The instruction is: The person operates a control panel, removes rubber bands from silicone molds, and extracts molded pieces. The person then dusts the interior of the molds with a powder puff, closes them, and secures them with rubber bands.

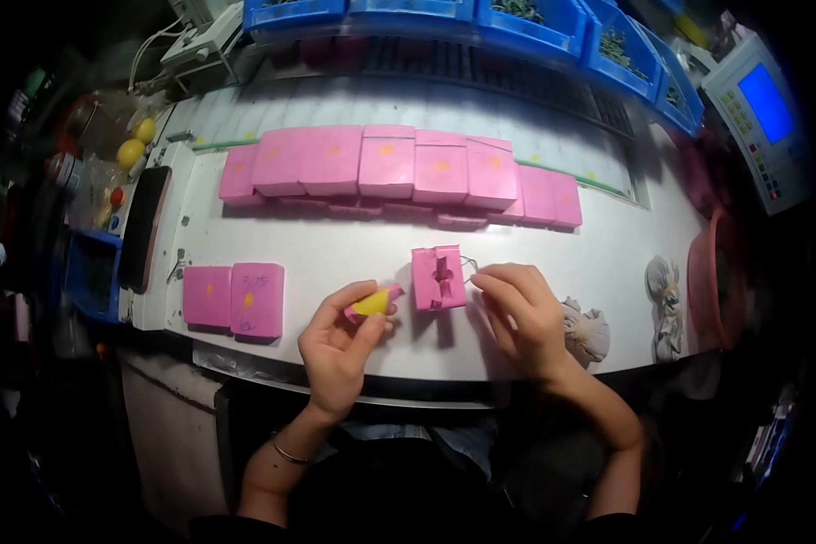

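My left hand [340, 340] pinches a small pink and yellow piece [372, 305] between thumb and fingers, just left of a pink mould block [438, 279]. That block stands on the white worktop with a dark, irregular cavity in its face. From its right side a thin dark strand [470, 264], like wire or an elastic band, loops outward. My right hand [526, 313] is beside the block, its thumb and fingertips closed at the strand's end.
A row of pink blocks [387, 163] runs across the back; two more pink blocks [257, 301] lie at left beside a phone [145, 218]. Small cloth bundles [586, 332] sit at right. Blue bins [535, 27] stand behind, a device with a blue screen [766, 102] at far right.
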Tool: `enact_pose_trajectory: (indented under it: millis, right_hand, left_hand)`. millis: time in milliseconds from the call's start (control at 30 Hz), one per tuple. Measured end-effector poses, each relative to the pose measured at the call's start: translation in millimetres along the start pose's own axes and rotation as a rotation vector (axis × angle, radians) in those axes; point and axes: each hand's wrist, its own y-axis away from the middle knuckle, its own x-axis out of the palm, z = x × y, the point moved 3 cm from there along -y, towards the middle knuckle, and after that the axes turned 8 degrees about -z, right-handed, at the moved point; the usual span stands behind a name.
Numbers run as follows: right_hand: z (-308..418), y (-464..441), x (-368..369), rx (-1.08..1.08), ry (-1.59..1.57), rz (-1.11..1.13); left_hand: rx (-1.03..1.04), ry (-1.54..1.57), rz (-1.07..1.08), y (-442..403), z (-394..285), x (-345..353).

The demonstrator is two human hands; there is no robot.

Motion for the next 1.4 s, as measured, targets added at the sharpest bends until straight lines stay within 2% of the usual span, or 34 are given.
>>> enact_pose_trajectory:
  millis: [67, 233, 333, 367, 433, 500, 567, 633, 700, 833, 967, 1033, 1100, 1167, 1233, 1333, 1400]
  right_hand:
    - [13, 6, -5, -0.019, -0.003, -0.132]
    - [64, 24, -2, -0.011, -0.118, -0.094]
    - [60, 39, 3, 0.036, -0.060, -0.096]
    - [58, 40, 3, 0.049, -0.014, -0.116]
    - [54, 47, -2, 0.085, 0.005, -0.207]
    - [51, 52, -4, 0.081, 0.016, -0.234]
    - [51, 51, -7, 0.054, 0.090, -0.260]
    - [53, 50, -9, 0.067, 0.118, -0.255]
    - [50, 53, -11, 0.134, 0.151, -0.241]
    - [52, 50, -16, 0.032, 0.237, -0.291]
    - [38, 39, -30, 0.046, 0.255, -0.230]
    - [26, 31, -36, 0.042, 0.380, -0.234]
    - [12, 29, -30, 0.054, 0.408, -0.232]
    - [-3, 30, -14, 0.082, 0.497, -0.016]
    - [-10, 33, -8, 0.065, 0.483, -0.038]
    - [-5, 28, -16, 0.094, 0.486, 0.019]
    - [-4, 23, -25, 0.109, 0.458, -0.103]
  left_hand:
    - [0.026, -0.008, -0.014, 9, -4, 4]
    - [-0.253, 0.168, 0.181, 39, -7, 22]
    - [-0.455, 0.273, 0.243, 58, 9, 41]
    - [-0.453, 0.280, 0.251, 57, 11, 45]
    - [-0.597, 0.571, 0.218, 56, 19, 53]
    - [-0.606, 0.587, 0.274, 57, 21, 61]
    - [-0.760, 0.729, 0.253, 57, 24, 71]
    - [-0.811, 0.705, 0.304, 57, 27, 77]
    - [-0.941, 0.832, 0.364, 63, 35, 81]
    - [-0.914, 0.925, 0.427, 61, 34, 86]
    - [-0.925, 0.871, 0.451, 54, 37, 84]
    - [-0.859, 0.522, 0.402, 53, 47, 73]
    - [-0.853, 0.496, 0.344, 56, 49, 67]
    - [-0.739, 0.337, 0.405, 62, 51, 60]
    - [-0.689, 0.361, 0.341, 66, 45, 56]
    - [-0.378, 0.193, 0.277, 65, 28, 47]
    - [-0.096, 0.170, 0.186, 55, 13, 37]
